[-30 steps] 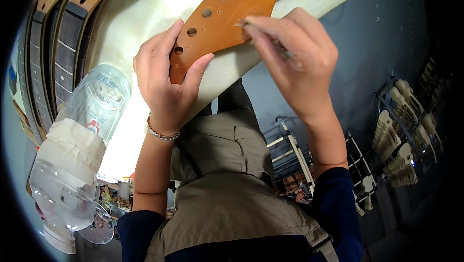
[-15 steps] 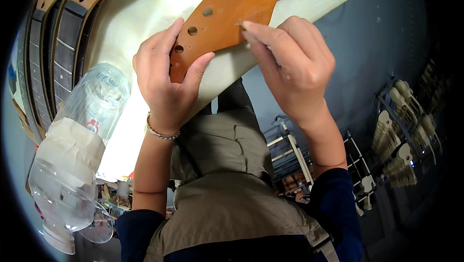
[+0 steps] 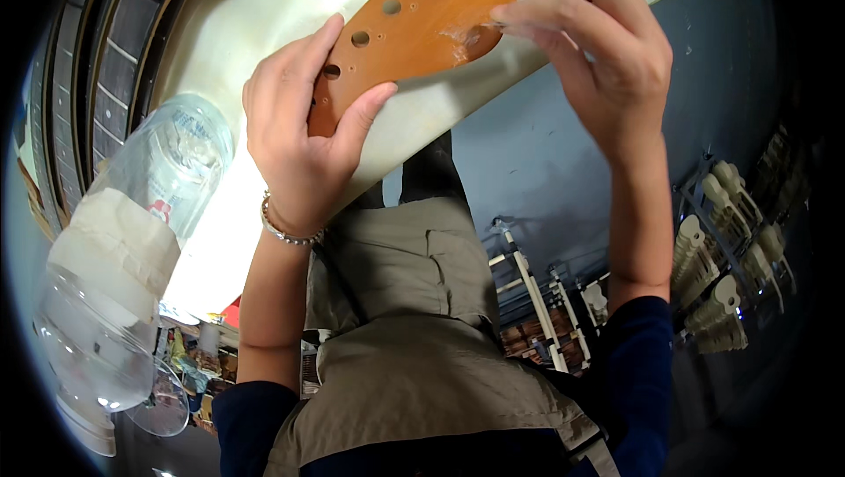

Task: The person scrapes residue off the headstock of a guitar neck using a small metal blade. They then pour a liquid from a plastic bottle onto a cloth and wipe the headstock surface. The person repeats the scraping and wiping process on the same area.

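An orange-brown guitar neck (image 3: 427,15) lies with its headstock toward me, a row of round peg holes along its far edge. My left hand (image 3: 295,129) grips the headstock's tip, fingers along the far edge and thumb at the near one. My right hand (image 3: 612,50) is pinched at the headstock's near edge, close to where it narrows into the shaft. What its fingertips hold, if anything, is too small to make out. Beside those fingertips, a glossy, uneven patch (image 3: 465,44) shows on the wood.
Several necks with dark fretboards (image 3: 123,46) stand at the left of the pale work surface (image 3: 422,112). Clear plastic bottles (image 3: 97,336), one wrapped in paper, lie along its left edge. Lower right are white-barred racks (image 3: 537,301) and hanging pale necks (image 3: 695,248).
My right hand has moved right and slightly away from me along the headstock's near edge. The glossy patch now shows more plainly. My left hand keeps its grip, a little farther away.
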Motion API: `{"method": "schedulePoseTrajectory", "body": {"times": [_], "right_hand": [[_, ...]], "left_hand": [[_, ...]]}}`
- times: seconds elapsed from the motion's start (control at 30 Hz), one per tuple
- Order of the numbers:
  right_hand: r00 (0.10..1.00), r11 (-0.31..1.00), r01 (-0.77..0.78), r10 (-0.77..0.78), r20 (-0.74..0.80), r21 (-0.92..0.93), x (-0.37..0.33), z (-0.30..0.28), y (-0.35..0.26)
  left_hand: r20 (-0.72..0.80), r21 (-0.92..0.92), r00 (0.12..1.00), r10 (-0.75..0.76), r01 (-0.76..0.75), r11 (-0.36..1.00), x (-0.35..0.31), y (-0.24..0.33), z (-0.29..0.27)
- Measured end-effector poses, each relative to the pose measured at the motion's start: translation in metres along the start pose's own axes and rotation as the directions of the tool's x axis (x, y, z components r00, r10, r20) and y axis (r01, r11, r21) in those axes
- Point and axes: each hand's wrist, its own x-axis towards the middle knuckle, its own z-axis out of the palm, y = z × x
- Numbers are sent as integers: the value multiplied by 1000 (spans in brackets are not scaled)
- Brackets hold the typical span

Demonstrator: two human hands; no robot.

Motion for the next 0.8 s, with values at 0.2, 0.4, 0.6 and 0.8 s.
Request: {"method": "schedulePoseTrajectory", "body": {"times": [0.2,0.4,0.6,0.8], "right_hand": [[913,899,403,-407,-13,171,42,9,15],[776,769,618,-630,30,166,58,16,31],[751,745,613,-653,98,263,64,10,32],[753,752,622,-651,97,218,63,20,31]], "left_hand": [[-83,-3,996,-34,34,999,-1,-1,3],[-60,34,998,19,-17,999,-2,2,2],[-68,29,997,31,-30,999,-2,3,2],[-120,-6,993,-10,9,1000,-5,-1,5]]}}
